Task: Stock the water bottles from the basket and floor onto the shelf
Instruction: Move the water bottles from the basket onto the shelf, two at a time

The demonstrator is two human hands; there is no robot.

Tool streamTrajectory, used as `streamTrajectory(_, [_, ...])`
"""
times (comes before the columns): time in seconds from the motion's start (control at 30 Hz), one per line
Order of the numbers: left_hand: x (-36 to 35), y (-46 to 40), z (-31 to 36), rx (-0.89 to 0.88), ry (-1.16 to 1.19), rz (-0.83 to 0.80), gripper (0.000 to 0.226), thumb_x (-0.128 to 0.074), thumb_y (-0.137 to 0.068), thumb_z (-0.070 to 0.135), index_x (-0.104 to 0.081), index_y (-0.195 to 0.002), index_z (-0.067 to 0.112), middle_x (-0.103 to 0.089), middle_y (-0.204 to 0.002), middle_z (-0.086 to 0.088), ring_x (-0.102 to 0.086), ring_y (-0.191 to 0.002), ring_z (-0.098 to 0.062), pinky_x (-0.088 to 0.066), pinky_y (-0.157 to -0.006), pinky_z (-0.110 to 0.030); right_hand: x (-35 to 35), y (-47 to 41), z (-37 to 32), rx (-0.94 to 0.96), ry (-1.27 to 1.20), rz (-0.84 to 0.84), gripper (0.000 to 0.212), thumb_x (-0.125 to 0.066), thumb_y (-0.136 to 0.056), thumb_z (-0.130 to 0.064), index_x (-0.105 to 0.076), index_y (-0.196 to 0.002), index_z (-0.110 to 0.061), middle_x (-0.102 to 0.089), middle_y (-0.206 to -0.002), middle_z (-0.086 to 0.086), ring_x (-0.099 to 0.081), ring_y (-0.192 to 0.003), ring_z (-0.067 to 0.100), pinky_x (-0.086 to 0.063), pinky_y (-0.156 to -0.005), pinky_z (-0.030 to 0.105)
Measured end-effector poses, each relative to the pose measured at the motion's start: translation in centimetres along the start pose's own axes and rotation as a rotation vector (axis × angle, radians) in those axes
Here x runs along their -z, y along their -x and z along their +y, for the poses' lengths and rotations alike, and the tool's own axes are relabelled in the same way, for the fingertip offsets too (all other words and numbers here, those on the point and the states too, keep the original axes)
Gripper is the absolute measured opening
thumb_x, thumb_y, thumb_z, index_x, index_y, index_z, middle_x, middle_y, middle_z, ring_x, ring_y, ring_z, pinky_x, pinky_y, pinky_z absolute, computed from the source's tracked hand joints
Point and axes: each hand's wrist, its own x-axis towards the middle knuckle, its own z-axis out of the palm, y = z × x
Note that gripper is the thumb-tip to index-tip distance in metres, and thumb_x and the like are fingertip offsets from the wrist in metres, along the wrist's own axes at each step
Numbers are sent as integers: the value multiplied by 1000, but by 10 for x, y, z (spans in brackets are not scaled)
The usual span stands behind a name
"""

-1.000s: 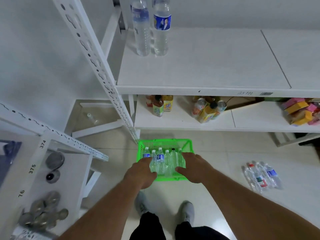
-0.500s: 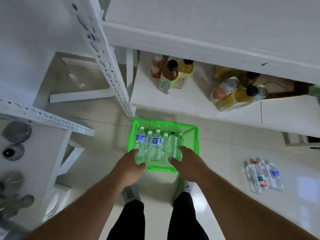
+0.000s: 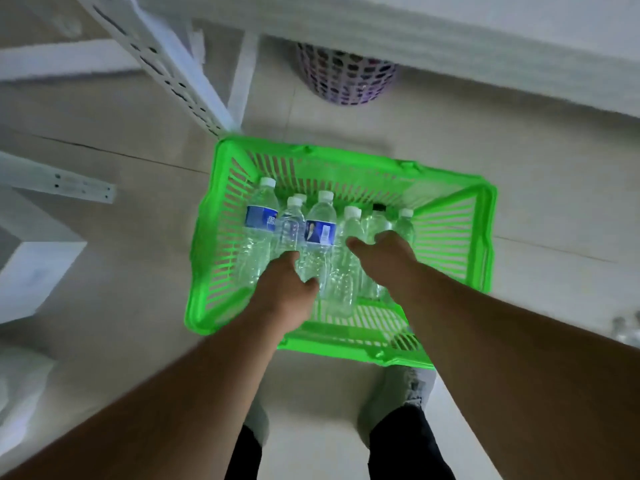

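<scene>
1. Water bottles (image 3: 320,233) lie side by side in the green basket (image 3: 450,216) on the floor, caps pointing away from me; I count about seven, clear plastic, most with white caps and one with a dark cap.
2. Nearest to me: dark trouser legs (image 3: 408,441) and light shoes (image 3: 401,382) at the bottom of my view, the right shoe just behind the basket's near rim.
3. Both forearms reach forward and down into the basket.
4. Left hand (image 3: 285,292) sits over the bottle bodies left of centre, fingers curled down between two bottles, thumb against the blue-labelled one. I cannot tell whether it actually grips a bottle.
5. Right hand (image 3: 384,258) is over the bottles on the right side, fingers bent downward onto them; the fingertips are hidden, so I cannot tell its grip either.
6. Leftmost bottle (image 3: 261,220) carries a blue label and lies just beside the basket's left wall.
7. Beyond the basket: a white perforated shelf upright (image 3: 166,64) stands at its far left corner.
8. Further back, a purple mesh bin (image 3: 346,77) sits under the white shelf board (image 3: 450,39).
9. More bottles (image 3: 627,330) show blurred at the right edge, on the floor.
</scene>
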Motion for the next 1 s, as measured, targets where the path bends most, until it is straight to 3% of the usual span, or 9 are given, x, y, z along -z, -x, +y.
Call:
streamTrajectory(0.13, [-34, -43, -9, 13, -61, -9, 65, -64, -92, 31, -38, -148, 10, -47, -149, -13, -52, -131, -28, -45, -104, -32, -22, -53, 7, 16, -28, 14, 82, -63, -87, -58, -40, -146, -5, -59, -127, 13, -59, -97, 27, -41, -78, 27])
streamTrajectory(0.27, [-52, -60, -11, 17, -166, 24, 66, -64, -91, 37, -42, -145, 7, -48, -146, -17, -53, -130, -33, -46, -105, -38, -29, -80, 21, 34, -1, -3, 87, -71, -80, -61, -44, -143, -7, -58, -128, 10, -54, -93, 22, -38, -76, 26])
streamTrajectory(0.33, [-58, -62, -11, 7, -231, 74, 65, -63, -90, 41, -45, -142, 6, -50, -141, -18, -52, -128, -34, -45, -106, -40, -29, -85, 28, 42, 28, -10, 91, -72, -77, -62, -45, -144, -7, -56, -135, 11, -58, -102, 24, -40, -77, 26])
streamTrajectory(0.5, [-66, -58, -5, -28, -249, 120, 65, -67, -90, 38, -43, -143, 10, -45, -139, -14, -53, -125, -32, -46, -103, -41, -25, -97, 49, 9, -120, -15, 74, -71, -82, -56, -54, -138, -12, -62, -127, 8, -65, -109, 29, -52, -98, 40])
streamTrajectory(0.57, [-69, -60, -4, -20, -213, 110, 66, -69, -88, 36, -41, -143, 12, -45, -139, -13, -55, -123, -33, -47, -101, -43, -22, -103, 56, -7, -133, -48, 48, -65, -87, -48, -66, -118, -11, -63, -103, 5, -65, -96, 26, -55, -94, 43])
streamTrajectory(0.63, [-72, -64, -2, 26, -178, 61, 72, -72, -86, 40, -38, -143, 13, -49, -139, -13, -56, -122, -33, -49, -99, -41, -20, -106, 60, -8, -141, -59, 31, -61, -89, -45, -63, -86, -14, -60, -86, 4, -61, -85, 23, -57, -89, 42])
streamTrajectory(0.7, [-76, -71, -1, 87, -141, -7, 77, -73, -83, 46, -39, -142, 12, -54, -139, -13, -58, -122, -31, -48, -97, -36, -20, -107, 60, -4, -170, -45, 37, -66, -84, -54, -51, -76, -20, -55, -80, 2, -56, -77, 22, -56, -78, 38])
streamTrajectory(0.8, [-83, -78, 3, 170, -58, -74, 86, -73, -81, 51, -36, -148, 10, -45, -150, -12, -51, -131, -30, -44, -97, -30, -21, -108, 58, 23, -126, -12, 50, -72, -79, -58, -44, -65, -19, -49, -60, -2, -49, -55, 15, -37, -53, 25])
streamTrajectory(1.0, [-92, -85, -6, 175, 38, -62, 95, -77, -76, 54, -35, -150, 11, -41, -154, -11, -47, -135, -30, -42, -102, -31, -20, -114, 56, -15, -181, -33, 63, -83, -67, -58, -34, -65, -20, -37, -58, -3, -37, -45, 13, -27, -43, 23])
